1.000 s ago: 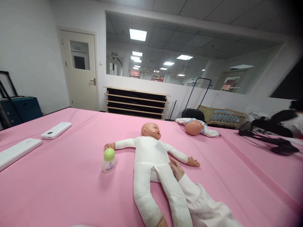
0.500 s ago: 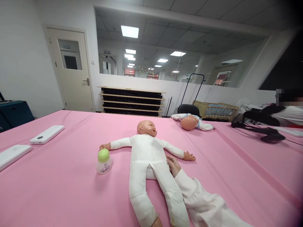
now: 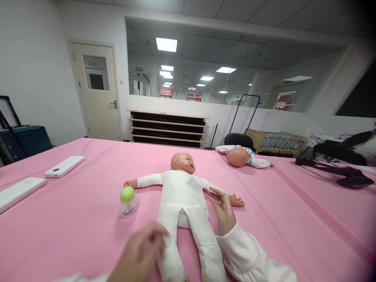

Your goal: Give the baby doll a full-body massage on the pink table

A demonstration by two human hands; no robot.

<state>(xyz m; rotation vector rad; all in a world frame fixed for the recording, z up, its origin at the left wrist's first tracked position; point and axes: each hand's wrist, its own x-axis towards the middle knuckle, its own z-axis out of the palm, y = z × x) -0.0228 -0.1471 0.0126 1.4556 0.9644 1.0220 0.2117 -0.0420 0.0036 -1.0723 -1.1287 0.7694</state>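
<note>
On the pink table [image 3: 88, 243], the white-suited doll [image 3: 182, 192] lies on its back; at four o'clock our right hand [image 3: 225, 214], parted in a loose curve, overlaps its arm [image 3: 209, 183]; at seven our left hand [image 3: 133, 252] (too blurred to tell its grip) overlaps a leg [image 3: 169, 254]; at nine stands the green-capped bottle [image 3: 128, 203]

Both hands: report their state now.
Left hand: too blurred to tell open or closed.
Right hand: open, nothing visibly held, near the white-clothed baby doll.
</note>
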